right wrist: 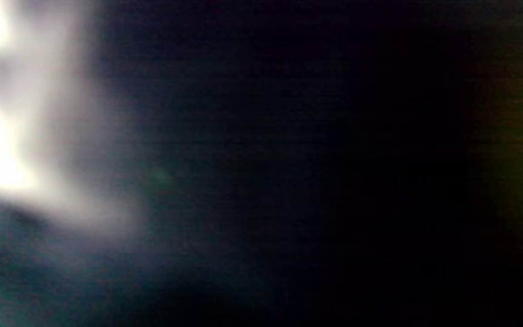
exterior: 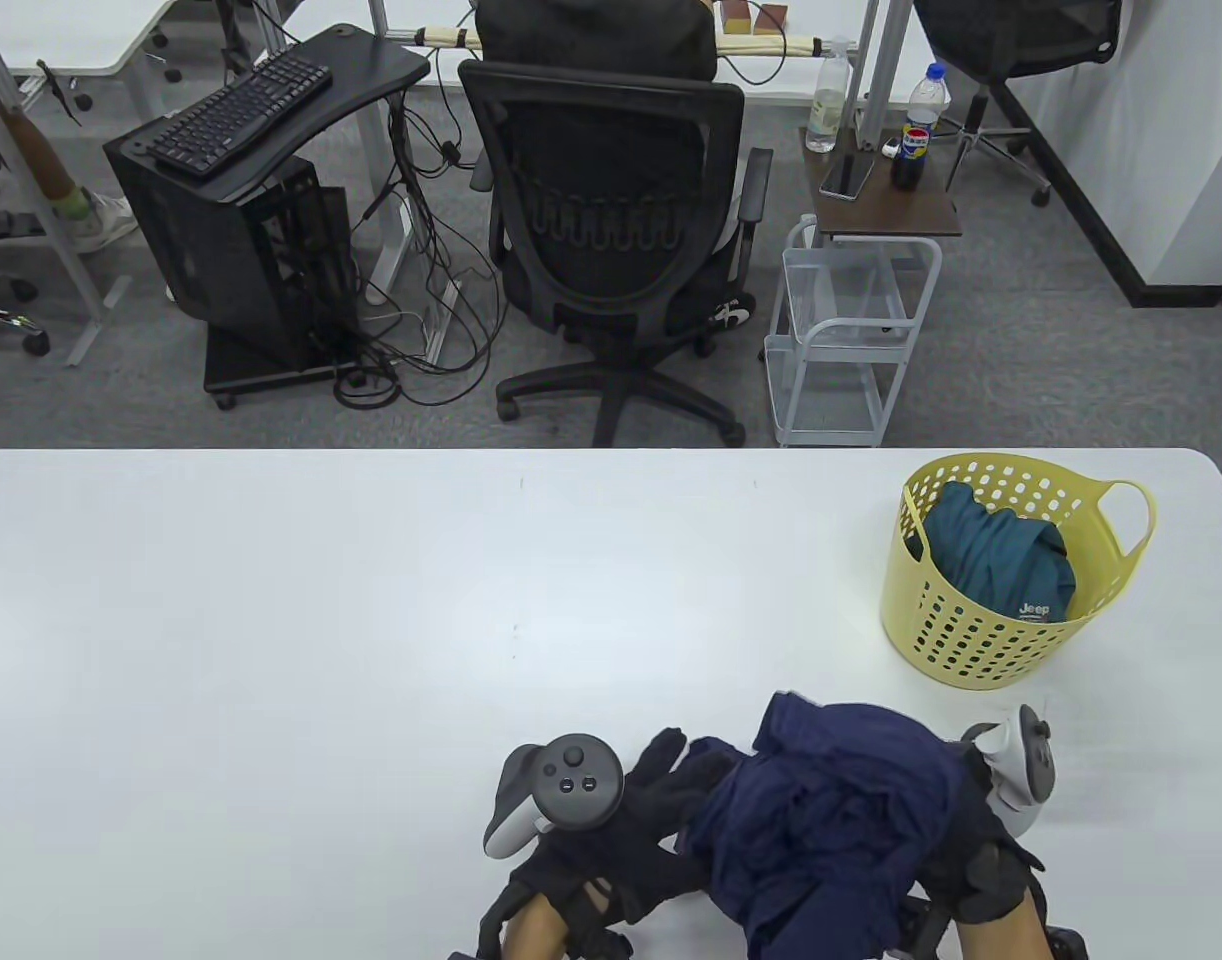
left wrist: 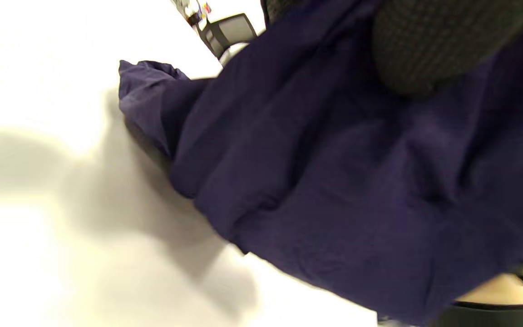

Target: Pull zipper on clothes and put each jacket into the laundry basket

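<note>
Wide white desk [exterior: 321,620], grey carpeted office behind with black mesh chair [exterior: 611,230]. Yellow perforated plastic laundry basket [exterior: 971,640] at right, teal jacket [exterior: 1001,560] inside. Crumpled navy blue jacket [exterior: 821,820] at near edge between gloved grips: left hand [exterior: 651,800] with fingers straight against fabric; right hand [exterior: 981,840] mostly hidden, hold impossible to tell.

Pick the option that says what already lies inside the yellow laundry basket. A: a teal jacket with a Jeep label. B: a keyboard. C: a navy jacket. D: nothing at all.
A: in the table view a teal jacket with a white Jeep label fills the yellow laundry basket, while the navy jacket is bunched between the two hands near the table's front edge.
</note>
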Motion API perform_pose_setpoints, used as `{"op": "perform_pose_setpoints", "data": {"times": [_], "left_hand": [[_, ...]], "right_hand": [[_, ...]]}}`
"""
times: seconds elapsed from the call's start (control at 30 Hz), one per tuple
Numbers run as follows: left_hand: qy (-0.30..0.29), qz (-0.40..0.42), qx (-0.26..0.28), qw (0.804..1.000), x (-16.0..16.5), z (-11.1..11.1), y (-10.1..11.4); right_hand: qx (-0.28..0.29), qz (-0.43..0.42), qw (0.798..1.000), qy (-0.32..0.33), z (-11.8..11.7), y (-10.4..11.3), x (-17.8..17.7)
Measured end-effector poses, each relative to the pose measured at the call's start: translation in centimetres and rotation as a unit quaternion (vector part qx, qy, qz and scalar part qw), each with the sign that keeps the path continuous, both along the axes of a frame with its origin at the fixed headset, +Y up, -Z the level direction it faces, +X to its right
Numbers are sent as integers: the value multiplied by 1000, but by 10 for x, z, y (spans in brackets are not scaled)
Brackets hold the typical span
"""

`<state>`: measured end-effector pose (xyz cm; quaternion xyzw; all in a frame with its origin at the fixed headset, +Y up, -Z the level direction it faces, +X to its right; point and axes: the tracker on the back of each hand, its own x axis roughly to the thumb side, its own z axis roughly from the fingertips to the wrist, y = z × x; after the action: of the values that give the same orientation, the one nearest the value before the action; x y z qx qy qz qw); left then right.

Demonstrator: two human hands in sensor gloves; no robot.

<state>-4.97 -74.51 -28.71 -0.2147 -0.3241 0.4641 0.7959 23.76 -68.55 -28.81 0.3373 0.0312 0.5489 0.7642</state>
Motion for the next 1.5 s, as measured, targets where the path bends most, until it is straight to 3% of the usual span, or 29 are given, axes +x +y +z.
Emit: {"op": "perform_pose_setpoints", "data": {"times": [0.13, 0.27, 0.4, 0.57, 0.63, 0.73, 0.8, 0.87, 0.9, 0.93, 0.97, 1.0, 1.03, 1.13, 1.17, 1.23, 1.3, 1.4, 1.5], "left_hand": [[-4, 123, -99, 987, 7, -2, -7], [-11, 183, -176, 967, 13, 1, -13], [-25, 216, -254, 943, 19, 10, -22], [-68, 309, -365, 876, 30, 21, -27], [-47, 353, -406, 841, 31, 24, -29], [-5, 374, -434, 820, 21, 25, -34], [29, 388, -444, 807, 11, 23, -36], [67, 404, -452, 793, -1, 21, -38], [77, 404, -455, 790, -5, 21, -39], [85, 407, -462, 783, -7, 21, -40], [87, 410, -468, 778, -8, 22, -41], [89, 412, -476, 772, -8, 23, -42], [93, 408, -476, 773, -7, 23, -43], [98, 395, -475, 780, -6, 23, -44], [102, 386, -465, 791, -7, 22, -43], [117, 360, -433, 818, -11, 18, -41], [128, 292, -388, 865, -16, 12, -38], [124, 239, -365, 891, -21, 8, -38], [142, 211, -332, 908, -29, 2, -35]], "right_hand": [[-35, -42, 995, -89, -5, -8, 25], [-45, -29, 982, -182, -3, -11, 37], [-17, 12, 961, -275, 2, -7, 41], [47, 126, 924, -358, 8, -4, 32], [80, 181, 920, -337, 9, -3, 14], [100, 288, 917, -258, 9, -3, -14], [90, 328, 930, -140, 8, -8, -28], [28, 298, 954, 29, 10, -17, -45], [4, 305, 950, 72, 12, -20, -51], [18, 362, 928, 85, 15, -21, -58], [42, 408, 910, 66, 16, -21, -62], [71, 475, 877, 30, 17, -21, -68], [96, 527, 844, -6, 19, -20, -73], [169, 577, 787, -139, 22, -18, -82], [184, 584, 773, -168, 22, -17, -82], [200, 565, 777, -192, 22, -18, -81], [204, 556, 775, -219, 21, -21, -80], [218, 540, 773, -251, 20, -23, -77], [236, 530, 758, -299, 20, -20, -71]]}}
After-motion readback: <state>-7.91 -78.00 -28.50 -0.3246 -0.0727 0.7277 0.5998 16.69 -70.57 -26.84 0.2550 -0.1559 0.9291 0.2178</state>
